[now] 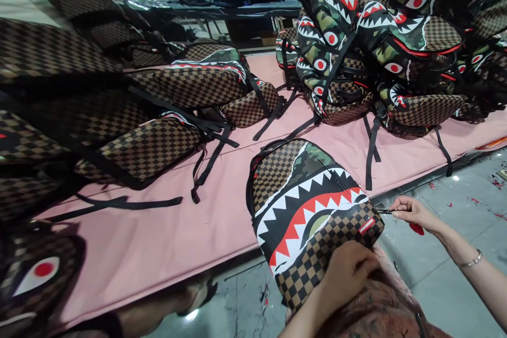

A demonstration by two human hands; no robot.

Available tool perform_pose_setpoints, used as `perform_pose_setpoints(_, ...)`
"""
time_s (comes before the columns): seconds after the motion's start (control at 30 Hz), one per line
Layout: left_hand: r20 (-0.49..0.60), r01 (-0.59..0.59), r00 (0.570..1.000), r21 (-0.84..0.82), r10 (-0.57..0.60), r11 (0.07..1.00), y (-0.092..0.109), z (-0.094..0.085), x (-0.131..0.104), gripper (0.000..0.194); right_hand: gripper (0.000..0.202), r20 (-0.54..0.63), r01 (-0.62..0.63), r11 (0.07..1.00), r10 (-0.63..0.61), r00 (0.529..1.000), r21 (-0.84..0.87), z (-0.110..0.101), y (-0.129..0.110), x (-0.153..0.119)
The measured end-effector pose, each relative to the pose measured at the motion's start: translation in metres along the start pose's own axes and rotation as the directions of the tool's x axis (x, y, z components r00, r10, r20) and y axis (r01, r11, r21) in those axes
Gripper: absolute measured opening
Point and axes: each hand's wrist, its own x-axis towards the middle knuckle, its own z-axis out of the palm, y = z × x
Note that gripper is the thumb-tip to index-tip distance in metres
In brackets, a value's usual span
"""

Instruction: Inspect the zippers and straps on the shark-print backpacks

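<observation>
A backpack (pixel 312 216) with a brown-and-black check, a camouflage patch and a printed shark mouth lies tilted over the near edge of the pink-covered table. My left hand (pixel 350 266) is closed at its lower edge, fingers curled in and partly hidden. Just off the bag's right corner, my right hand (pixel 414 214) pinches small thread snips (pixel 385 211), the tips pointing at the bag. Something red hangs under that hand, too small to name.
Similar backpacks are heaped at the right (pixel 412 37) and the left (pixel 186 84) of the pink table (pixel 222 211). Loose black straps trail across it. Another person's leg (pixel 158 306) shows below the table edge. Red and dark scraps litter the grey floor (pixel 467 237).
</observation>
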Motion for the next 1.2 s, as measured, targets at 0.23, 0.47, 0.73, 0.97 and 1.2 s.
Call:
perform_pose_setpoints(0.23, -0.338, 0.204, 0.932, 0.187, -0.132, 0.961, -0.008, -0.008, 0.031, 0.02, 0.034, 0.261, -0.007, 1.0, 0.014, 0.965, -0.028, -0.011, -0.021, 0.03)
perform_pose_setpoints(0.47, -0.289, 0.332, 0.925, 0.309, -0.245, 0.891, -0.013, -0.004, 0.07, 0.017, 0.029, 0.364, 0.005, 1.0, 0.007, 0.931, -0.031, -0.018, -0.029, 0.041)
perform_pose_setpoints(0.73, -0.233, 0.261, 0.954, 0.337, -0.189, 0.905, -0.019, -0.002, 0.074, 0.019, 0.028, 0.437, 0.014, 1.0, -0.015, 0.899, 0.007, -0.016, -0.022, 0.048)
perform_pose_setpoints(0.97, -0.244, 0.292, 0.944, 0.303, -0.222, 0.907, -0.017, -0.007, 0.077, 0.022, 0.031, 0.428, 0.029, 1.0, -0.029, 0.903, 0.006, -0.018, -0.019, 0.052)
perform_pose_setpoints(1.2, -0.187, 0.273, 0.958, 0.348, -0.219, 0.897, -0.012, -0.005, 0.082, 0.018, 0.031, 0.437, 0.021, 1.0, -0.014, 0.899, -0.011, -0.024, -0.022, 0.048)
